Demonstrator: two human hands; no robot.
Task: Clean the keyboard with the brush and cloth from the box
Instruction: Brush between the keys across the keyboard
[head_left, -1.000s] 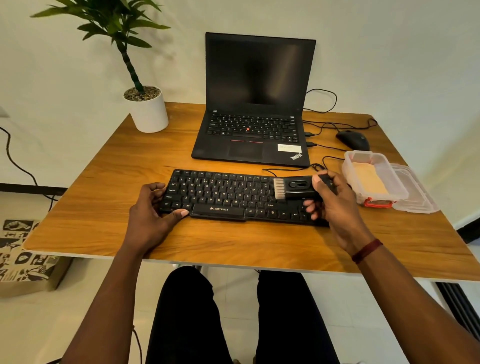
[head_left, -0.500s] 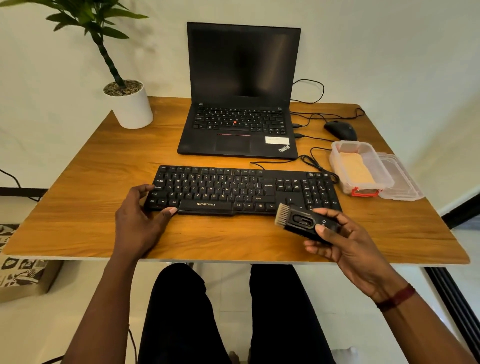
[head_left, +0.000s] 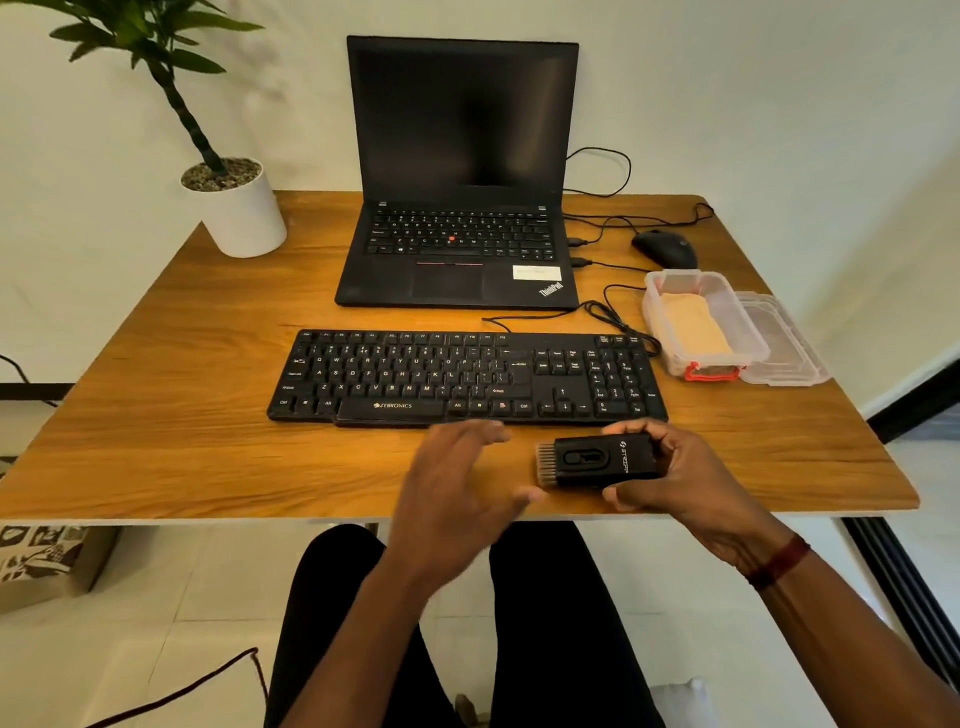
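Brush (head_left: 597, 461): black block body, long axis left to right, roughly parallel to the near edge of the surface (head_left: 182, 415). The bristle end points left and the printed face is up. It sits over the near edge, just in front of the right part of the keyboard (head_left: 467, 379) and apart from it. Cannot tell whether it touches the surface.

Hands: the right hand (head_left: 670, 467) grips the brush at its right end, thumb on the near side and fingers wrapped over the far side. The left hand (head_left: 457, 483) is blurred, with fingers spread and holding nothing, just left of the bristles and not touching them.

Keyboard: flat on the surface, mid-depth, long axis parallel to the near edge.

Box (head_left: 675, 283): lidless, near the right edge and just right of the keyboard. The folded tan cloth (head_left: 693, 325) lies inside. The lid (head_left: 784, 343) lies against the box's right side.

Far half: a laptop (head_left: 457, 208) with a dark screen, and a mouse (head_left: 665, 248) toward the far right corner.
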